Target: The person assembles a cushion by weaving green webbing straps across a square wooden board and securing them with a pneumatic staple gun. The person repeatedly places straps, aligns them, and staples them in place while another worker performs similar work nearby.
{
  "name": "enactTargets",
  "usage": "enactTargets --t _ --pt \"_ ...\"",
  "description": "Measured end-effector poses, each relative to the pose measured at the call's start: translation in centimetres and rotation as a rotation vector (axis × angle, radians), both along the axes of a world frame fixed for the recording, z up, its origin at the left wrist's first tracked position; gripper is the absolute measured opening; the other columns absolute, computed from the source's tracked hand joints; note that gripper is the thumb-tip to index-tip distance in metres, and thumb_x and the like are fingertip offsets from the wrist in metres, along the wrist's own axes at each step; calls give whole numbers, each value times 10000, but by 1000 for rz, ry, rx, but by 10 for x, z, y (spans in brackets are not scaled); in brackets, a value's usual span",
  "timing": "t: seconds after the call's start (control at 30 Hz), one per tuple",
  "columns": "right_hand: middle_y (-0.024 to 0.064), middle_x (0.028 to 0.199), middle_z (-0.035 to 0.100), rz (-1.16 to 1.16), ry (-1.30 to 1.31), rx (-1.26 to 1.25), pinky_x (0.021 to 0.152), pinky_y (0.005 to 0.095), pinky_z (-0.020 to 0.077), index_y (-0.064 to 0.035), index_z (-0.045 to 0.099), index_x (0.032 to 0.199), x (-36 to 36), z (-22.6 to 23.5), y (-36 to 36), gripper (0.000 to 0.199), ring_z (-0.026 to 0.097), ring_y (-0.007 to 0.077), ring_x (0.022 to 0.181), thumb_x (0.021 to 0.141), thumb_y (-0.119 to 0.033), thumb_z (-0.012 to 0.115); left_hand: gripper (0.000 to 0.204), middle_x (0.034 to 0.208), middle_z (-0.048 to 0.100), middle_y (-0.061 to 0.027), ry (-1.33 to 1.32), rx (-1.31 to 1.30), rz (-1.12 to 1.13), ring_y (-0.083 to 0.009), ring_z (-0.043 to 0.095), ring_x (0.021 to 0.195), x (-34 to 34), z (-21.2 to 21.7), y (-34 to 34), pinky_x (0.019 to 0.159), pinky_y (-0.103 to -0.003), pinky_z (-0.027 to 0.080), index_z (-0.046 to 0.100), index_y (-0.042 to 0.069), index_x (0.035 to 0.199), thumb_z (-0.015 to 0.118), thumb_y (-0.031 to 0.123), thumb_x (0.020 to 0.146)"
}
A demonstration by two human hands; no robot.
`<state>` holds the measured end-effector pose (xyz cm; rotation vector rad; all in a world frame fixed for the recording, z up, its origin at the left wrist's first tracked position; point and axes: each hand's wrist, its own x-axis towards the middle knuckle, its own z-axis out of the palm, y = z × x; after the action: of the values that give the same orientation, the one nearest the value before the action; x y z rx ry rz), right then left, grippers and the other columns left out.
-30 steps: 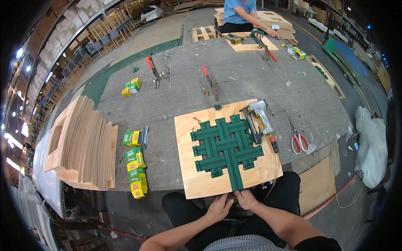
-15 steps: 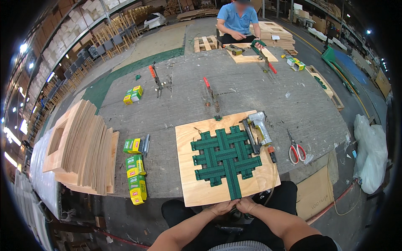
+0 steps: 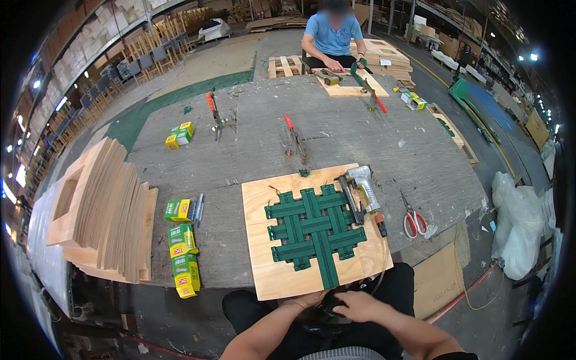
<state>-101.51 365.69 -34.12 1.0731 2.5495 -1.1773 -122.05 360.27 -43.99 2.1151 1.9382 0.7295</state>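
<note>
A square wooden board [image 3: 258, 240] lies at the table's near edge, its front overhanging towards my lap. Dark green webbing straps [image 3: 312, 225] are woven in a lattice on it. One long strap [image 3: 327, 270] runs down to the board's front edge. My left hand [image 3: 309, 300] is against that edge near the strap's end, its fingers mostly hidden. Close by on the right, my right hand [image 3: 360, 307] is closed with bent fingers beside a dark bundle below the edge; what it grips cannot be made out. A staple gun [image 3: 360, 192] rests on the board's right side.
Red-handled scissors [image 3: 414, 222] lie right of the board. Staple boxes [image 3: 183, 240] and stacked wooden frames [image 3: 102, 216] stand left. Beyond are two red-handled tools, an upright one [image 3: 215, 114] and another [image 3: 293, 135]. Across the table a co-worker [image 3: 336, 39] handles green webbing over another board [image 3: 342, 89].
My right hand has come away from my left, shifting right and slightly down from the strap's end. My left hand stays at the board's edge. The view has shifted slightly.
</note>
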Motion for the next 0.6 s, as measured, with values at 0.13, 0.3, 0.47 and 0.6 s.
enactTargets --t 0.13,0.3,0.47,0.6 --pt "103 936 762 -277 175 -31 725 352 559 -10 724 1179 -5 78 95 343 706 141 849 1018 -306 660 541 1474 574 -93 56 -126 -58 -371 551 1324 1 5 7 1098 -525 447 567 210 1424 429 577 1051" --pt "196 1049 761 -590 154 422 876 429 562 -11 730 1170 -61 73 241 399 735 355 985 921 -323 723 594 1522 527 -73 1039 153 67 -325 494 1404 -12 -28 5 1153 -507 414 460 217 1497 309 589 1059" --pt "225 1107 751 -650 -120 323 873 421 581 41 727 1152 -86 49 290 533 742 360 993 774 -320 835 602 1519 527 -81 1105 233 72 -312 508 1401 -7 -20 4 1160 -509 425 445 180 1499 283 564 1064" --pt "209 1078 738 -751 22 141 779 436 589 78 706 1110 -91 47 298 479 743 312 939 730 -184 834 550 1464 567 -99 1932 324 -203 -302 583 1325 -7 -28 3 1102 -497 498 490 146 1452 313 499 1069"
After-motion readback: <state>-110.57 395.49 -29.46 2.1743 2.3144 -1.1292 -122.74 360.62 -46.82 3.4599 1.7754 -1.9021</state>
